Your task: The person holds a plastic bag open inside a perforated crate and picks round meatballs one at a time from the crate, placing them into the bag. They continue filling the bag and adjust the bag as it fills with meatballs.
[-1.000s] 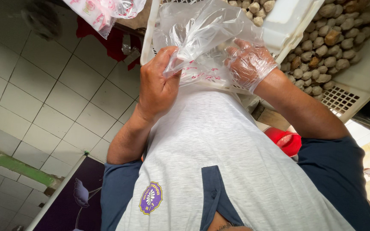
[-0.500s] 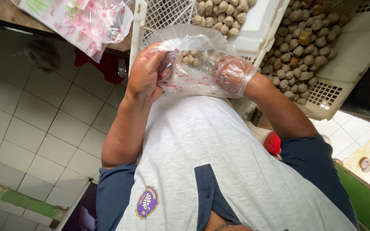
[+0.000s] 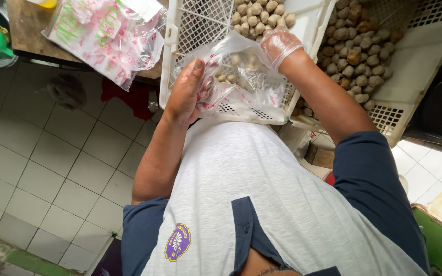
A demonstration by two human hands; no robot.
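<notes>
So compared with half a second back, the right hand has gone from sitting on the outside of the clear plastic bag to reaching up past its mouth toward the pale meatballs in the white perforated crate. The bag has dropped a bit lower against the crate's near rim and looks more opened up.

Room-wise it's tight. The bag hangs right at the crate's front edge, just above the grey shirt, so there's hardly any gap between body and crate. Off to the right of the right hand there's a second crate of browner meatballs, touching the first one. Left of the left hand the crate wall ends, and past it a wooden surface carries a stack of printed plastic bags that overhangs its edge. Below that it's just open tiled floor.

Hands: the left hand is bare, curled around the bag's left edge with the thumb up, pinching the plastic. The right hand wears a thin clear glove, fingers bent down over the meatballs right at the bag's top edge. Can't tell if it's actually got any in its grip. A few meatballs sit inside the bag already.
</notes>
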